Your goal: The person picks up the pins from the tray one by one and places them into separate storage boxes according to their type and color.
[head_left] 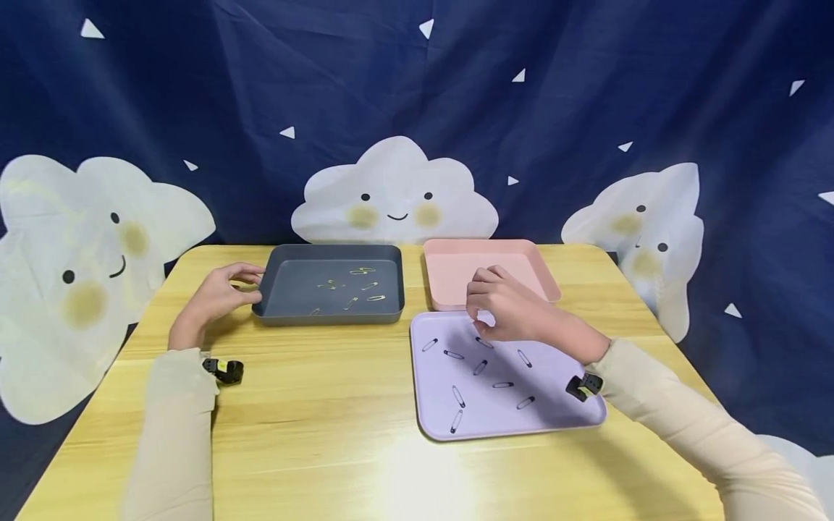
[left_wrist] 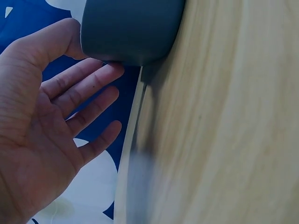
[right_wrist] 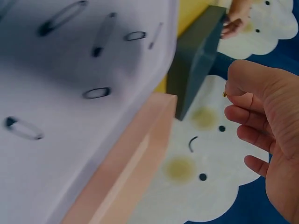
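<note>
My left hand (head_left: 218, 297) is at the left end of a dark grey tray (head_left: 335, 319), thumb against its wall and fingers fairly straight. Several gold safety pins (head_left: 376, 298) lie in that tray. My right hand (head_left: 504, 304) is raised over the back edge of a lilac tray (head_left: 433, 391), beside a pink tray (head_left: 478, 247). Its thumb and index finger pinch a small gold safety pin (right_wrist: 224, 94); only a tiny bit shows in the right wrist view. Several safety pins with black heads (head_left: 480, 367) are spread over the lilac tray.
All three trays stand on a light wooden table (head_left: 313, 405), the grey and pink ones along its back edge. Behind hangs a dark blue curtain (head_left: 365, 87) with smiling clouds. Small black cameras (head_left: 224, 371) are worn at both wrists.
</note>
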### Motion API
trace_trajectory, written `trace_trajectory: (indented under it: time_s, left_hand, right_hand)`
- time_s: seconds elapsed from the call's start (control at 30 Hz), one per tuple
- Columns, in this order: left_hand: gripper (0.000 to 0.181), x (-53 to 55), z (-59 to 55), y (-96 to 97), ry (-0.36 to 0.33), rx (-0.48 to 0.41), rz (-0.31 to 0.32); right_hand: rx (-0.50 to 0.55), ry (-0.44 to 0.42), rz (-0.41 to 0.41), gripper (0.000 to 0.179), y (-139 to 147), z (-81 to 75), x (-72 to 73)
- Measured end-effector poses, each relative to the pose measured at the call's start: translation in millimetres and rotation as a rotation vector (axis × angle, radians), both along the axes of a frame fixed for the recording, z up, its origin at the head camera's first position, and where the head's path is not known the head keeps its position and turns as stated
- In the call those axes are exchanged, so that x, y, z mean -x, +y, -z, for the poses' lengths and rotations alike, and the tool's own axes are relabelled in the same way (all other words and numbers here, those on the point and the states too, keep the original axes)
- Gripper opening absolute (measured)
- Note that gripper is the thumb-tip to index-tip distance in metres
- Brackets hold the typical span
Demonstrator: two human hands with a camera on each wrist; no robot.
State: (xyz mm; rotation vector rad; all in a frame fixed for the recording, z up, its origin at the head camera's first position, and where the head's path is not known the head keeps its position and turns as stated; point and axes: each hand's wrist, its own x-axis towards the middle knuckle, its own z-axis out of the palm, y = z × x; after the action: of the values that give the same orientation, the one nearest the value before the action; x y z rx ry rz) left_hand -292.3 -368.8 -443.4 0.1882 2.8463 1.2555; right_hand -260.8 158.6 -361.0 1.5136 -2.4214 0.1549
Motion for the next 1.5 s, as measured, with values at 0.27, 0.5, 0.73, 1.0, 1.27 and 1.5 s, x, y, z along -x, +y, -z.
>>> trace_trajectory:
  time_s: [0.27, 0.5, 0.73, 1.0, 1.27, 1.5]
  left_hand:
    - [0.050, 1.3, 1.4, 0.8, -0.003, -0.004, 0.007]
    - [0.050, 2.2, 2.7, -1.1, 0.003, -0.012, 0.015]
    - [0.052, 3.8, 5.0, -3.3, -0.002, -0.025, 0.007]
    - [0.051, 3.3, 3.5, -2.3, -0.002, -0.036, 0.009]
    - [0.051, 4.8, 4.7, -0.7, -0.014, -0.059, 0.001]
    - [0.052, 5.4, 4.9, -2.3, -0.020, -0.060, -0.016]
  right_hand:
    - [0.060, 0.016, -0.024, 0.016, -30.6, -13.8, 13.5]
    - [0.116, 0.056, -0.044, 0.011, -67.0, -23.3, 33.9]
    - [0.140, 0.100, -0.055, 0.013, -108.9, -30.1, 53.7]
    - [0.144, 0.105, -0.043, 0.006, -149.6, -31.5, 72.9]
    - [0.106, 0.084, 0.013, 0.004, -186.8, -26.2, 90.9]
    - [0.106, 0.087, 0.022, 0.003, -220.7, -15.7, 100.8]
